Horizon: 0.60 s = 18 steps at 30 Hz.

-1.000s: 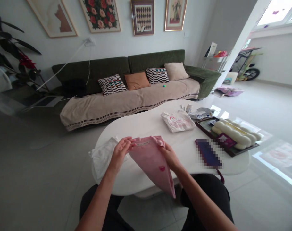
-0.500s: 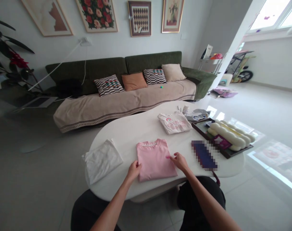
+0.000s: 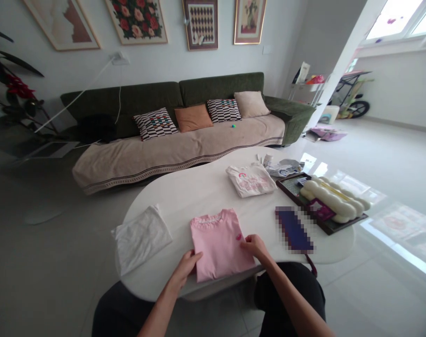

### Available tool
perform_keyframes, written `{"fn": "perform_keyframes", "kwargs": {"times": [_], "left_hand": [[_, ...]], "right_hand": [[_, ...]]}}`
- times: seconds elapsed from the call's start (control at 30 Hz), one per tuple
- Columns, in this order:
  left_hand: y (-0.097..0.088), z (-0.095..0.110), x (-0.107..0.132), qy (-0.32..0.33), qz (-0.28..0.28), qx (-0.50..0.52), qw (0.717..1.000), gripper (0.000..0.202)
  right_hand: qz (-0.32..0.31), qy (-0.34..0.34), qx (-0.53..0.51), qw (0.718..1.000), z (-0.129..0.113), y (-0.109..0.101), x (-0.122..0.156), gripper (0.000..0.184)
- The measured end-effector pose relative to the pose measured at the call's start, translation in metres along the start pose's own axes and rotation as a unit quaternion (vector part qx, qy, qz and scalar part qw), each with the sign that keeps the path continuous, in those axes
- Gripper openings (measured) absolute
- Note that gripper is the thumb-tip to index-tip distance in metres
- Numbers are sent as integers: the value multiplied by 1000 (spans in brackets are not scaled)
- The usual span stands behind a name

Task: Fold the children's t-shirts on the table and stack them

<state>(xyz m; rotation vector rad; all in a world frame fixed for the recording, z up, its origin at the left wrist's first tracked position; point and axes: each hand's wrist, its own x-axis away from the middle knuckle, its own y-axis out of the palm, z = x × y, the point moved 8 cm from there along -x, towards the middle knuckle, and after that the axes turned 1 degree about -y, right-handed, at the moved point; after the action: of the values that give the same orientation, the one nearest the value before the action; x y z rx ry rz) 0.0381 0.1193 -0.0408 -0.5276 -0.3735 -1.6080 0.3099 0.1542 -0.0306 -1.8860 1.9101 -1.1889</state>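
Observation:
A folded pink T-shirt (image 3: 218,250) lies on the white table (image 3: 177,194) at its near edge, collar away from me, with a small dark pink mark near its right side. My left hand (image 3: 185,269) grips the shirt's left edge, thumb on top and the other fingers partly hidden beneath. At the right edge, just below the mark, my right hand (image 3: 256,248) is closed on the fabric. To the left lies a folded white garment (image 3: 142,238). Farther back sits a folded white T-shirt (image 3: 251,180) with a rainbow and pink print.
A dark tray (image 3: 334,230) holding a puffy cream-coloured object (image 3: 332,199) stands on the right of the table. Nearer me is a pixelated dark blue item (image 3: 294,229) with a strap. A crumpled plastic bag (image 3: 286,167) lies behind. Beyond the table stands a green sofa (image 3: 220,84) with cushions.
The pink T-shirt has slid toward me, to the table's near edge, with both hands on its sides. My right hand now grips lower on its edge. The view has shifted slightly.

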Motion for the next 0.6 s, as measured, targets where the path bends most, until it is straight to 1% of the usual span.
{"fn": "perform_keyframes", "kwargs": {"times": [0.1, 0.2, 0.27, 0.33, 0.37, 0.4, 0.43, 0.5, 0.53, 0.6], "left_hand": [[13, 6, 15, -30, -53, 67, 996, 44], [28, 11, 33, -55, -98, 127, 986, 53], [38, 15, 42, -63, -131, 141, 979, 57], [46, 24, 46, -57, -165, 144, 974, 60], [50, 31, 45, -49, -179, 149, 971, 61], [54, 40, 43, -41, -189, 152, 969, 62], [57, 51, 39, -35, -193, 152, 969, 62], [64, 80, 26, -25, -191, 131, 972, 61], [69, 98, 17, -15, -191, 115, 975, 60], [82, 143, -4, 25, -201, 89, 975, 60]], "right_hand": [[-22, -3, -46, 999, -2, -2, 4, 16], [-57, 9, -97, 994, 3, -2, 17, 26], [-115, 12, -142, 983, 5, 0, 29, 26], [-182, 12, -206, 961, 3, -1, 39, 24], [-204, 11, -238, 949, 0, -5, 41, 24], [-214, 11, -266, 940, -4, -12, 41, 26], [-210, 11, -286, 935, -9, -22, 38, 28], [-188, 5, -306, 933, -21, -49, 26, 32], [-183, -4, -317, 931, -29, -64, 17, 34], [-170, -30, -332, 928, -48, -100, -8, 37]]}}
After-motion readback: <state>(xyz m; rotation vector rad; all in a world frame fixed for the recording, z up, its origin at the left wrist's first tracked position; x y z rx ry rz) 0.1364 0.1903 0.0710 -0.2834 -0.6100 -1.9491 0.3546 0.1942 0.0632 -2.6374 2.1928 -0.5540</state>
